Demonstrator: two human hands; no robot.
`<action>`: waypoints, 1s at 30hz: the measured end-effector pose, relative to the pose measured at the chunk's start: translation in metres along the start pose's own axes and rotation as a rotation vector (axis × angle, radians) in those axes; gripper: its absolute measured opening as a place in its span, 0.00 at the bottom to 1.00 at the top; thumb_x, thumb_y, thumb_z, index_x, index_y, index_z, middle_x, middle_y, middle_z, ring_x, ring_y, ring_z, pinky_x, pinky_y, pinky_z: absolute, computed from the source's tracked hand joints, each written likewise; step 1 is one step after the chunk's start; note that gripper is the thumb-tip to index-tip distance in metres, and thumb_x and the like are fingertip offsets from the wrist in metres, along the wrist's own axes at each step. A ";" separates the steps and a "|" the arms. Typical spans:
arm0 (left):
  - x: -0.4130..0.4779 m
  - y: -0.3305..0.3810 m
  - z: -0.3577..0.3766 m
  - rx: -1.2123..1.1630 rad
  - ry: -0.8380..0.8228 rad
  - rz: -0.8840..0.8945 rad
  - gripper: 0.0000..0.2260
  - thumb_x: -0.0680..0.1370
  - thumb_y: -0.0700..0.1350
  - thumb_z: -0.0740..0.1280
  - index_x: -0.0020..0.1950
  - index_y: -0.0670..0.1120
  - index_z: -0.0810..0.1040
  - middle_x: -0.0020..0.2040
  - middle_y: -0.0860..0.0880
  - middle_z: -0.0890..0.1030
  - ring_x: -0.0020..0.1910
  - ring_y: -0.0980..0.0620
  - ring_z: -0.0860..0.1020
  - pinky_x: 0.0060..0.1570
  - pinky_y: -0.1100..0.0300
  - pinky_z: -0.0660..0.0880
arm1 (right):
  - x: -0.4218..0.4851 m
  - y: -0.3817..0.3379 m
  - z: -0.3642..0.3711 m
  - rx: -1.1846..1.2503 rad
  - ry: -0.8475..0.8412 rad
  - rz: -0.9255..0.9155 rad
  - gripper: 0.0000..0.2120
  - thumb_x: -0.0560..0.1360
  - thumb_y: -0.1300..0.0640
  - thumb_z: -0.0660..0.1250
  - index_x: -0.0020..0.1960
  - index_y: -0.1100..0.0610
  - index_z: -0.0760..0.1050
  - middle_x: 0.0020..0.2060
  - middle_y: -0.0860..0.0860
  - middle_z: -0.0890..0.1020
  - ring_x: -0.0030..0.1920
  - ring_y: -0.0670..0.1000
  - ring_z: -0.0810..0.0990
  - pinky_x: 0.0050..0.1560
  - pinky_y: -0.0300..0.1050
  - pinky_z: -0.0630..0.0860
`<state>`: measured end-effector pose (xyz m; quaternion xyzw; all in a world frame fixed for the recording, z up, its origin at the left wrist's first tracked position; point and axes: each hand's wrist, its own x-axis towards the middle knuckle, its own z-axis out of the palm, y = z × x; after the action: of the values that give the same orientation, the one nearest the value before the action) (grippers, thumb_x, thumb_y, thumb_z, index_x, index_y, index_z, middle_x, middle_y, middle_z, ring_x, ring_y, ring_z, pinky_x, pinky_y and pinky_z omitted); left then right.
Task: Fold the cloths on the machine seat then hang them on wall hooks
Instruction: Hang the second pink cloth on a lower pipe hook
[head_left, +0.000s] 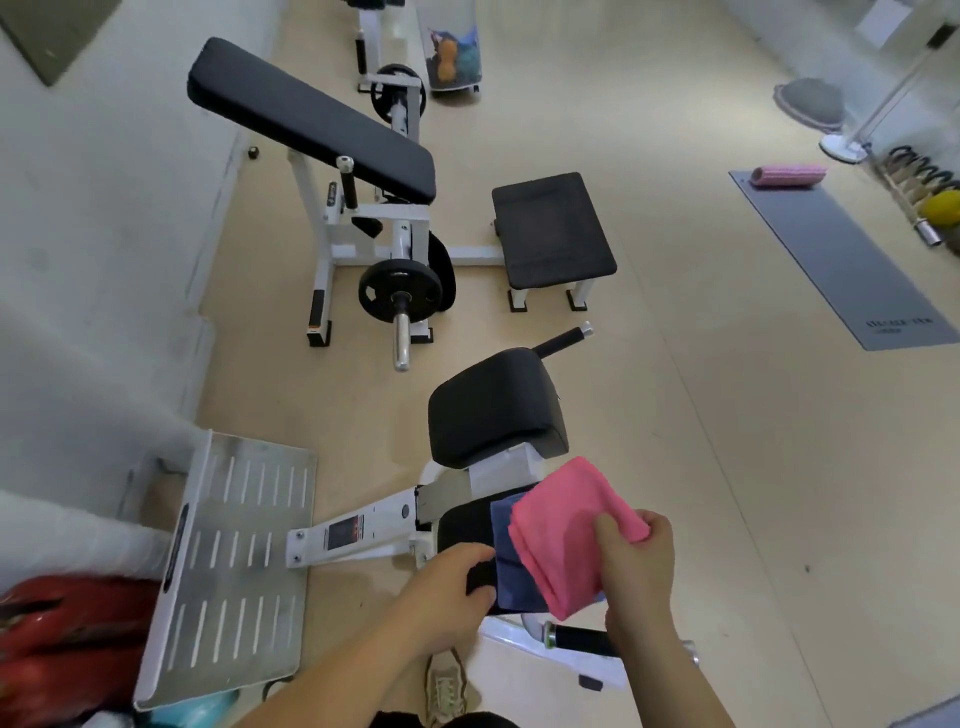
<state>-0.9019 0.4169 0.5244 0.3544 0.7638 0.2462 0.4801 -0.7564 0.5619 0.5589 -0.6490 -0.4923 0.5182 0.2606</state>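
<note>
Low in the frame, just right of centre, the right hand (636, 558) pinches a folded pink cloth (563, 535) at its right edge, thumb on top and fingers curled under, so the cloth sits lifted and tilted over the machine seat (462, 525). Under the pink one lies a blue cloth (511, 561), flat on the black seat pad, with its left part showing and the rest hidden. The left hand (447, 587) is closed around a small black cloth (480, 571) at the seat's near left edge, touching the blue cloth's corner.

Just above the seat stands the machine's black back pad (493, 405), and to the lower left of the frame a slotted metal footplate (234, 561) joins the seat by a white frame. A black-gripped handle (582, 636) sticks out below the cloths. A shoe (444, 686) shows at the bottom edge on the pale floor.

In the upper middle of the frame stands another white machine with a long black pad (311, 119), a weight plate (400, 291) and a square black seat (553, 231). A grey mat (841, 260) with a pink roller (789, 174) lies at the upper right.
</note>
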 end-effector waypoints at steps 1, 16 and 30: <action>-0.002 0.001 -0.005 -0.052 0.032 -0.020 0.22 0.82 0.46 0.66 0.76 0.52 0.69 0.75 0.54 0.72 0.72 0.55 0.71 0.70 0.61 0.68 | -0.006 -0.011 0.002 -0.045 -0.044 -0.072 0.17 0.65 0.53 0.67 0.52 0.57 0.72 0.43 0.51 0.77 0.40 0.51 0.75 0.41 0.47 0.73; -0.113 -0.022 -0.202 -0.394 0.538 0.063 0.12 0.73 0.43 0.75 0.53 0.57 0.81 0.48 0.56 0.85 0.46 0.61 0.83 0.44 0.66 0.80 | -0.098 -0.172 0.202 -0.765 -1.122 -0.745 0.17 0.66 0.40 0.78 0.51 0.40 0.78 0.46 0.45 0.85 0.48 0.45 0.84 0.51 0.45 0.82; -0.284 -0.183 -0.350 -0.909 1.183 -0.109 0.11 0.75 0.40 0.77 0.56 0.44 0.84 0.47 0.49 0.89 0.45 0.53 0.87 0.40 0.65 0.80 | -0.292 -0.186 0.425 -0.373 -1.449 -0.413 0.14 0.74 0.58 0.77 0.58 0.59 0.81 0.51 0.56 0.88 0.53 0.56 0.87 0.50 0.49 0.84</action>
<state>-1.1937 0.0686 0.6985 -0.1089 0.7338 0.6630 0.1000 -1.2139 0.2942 0.6989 -0.0762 -0.7299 0.6629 -0.1486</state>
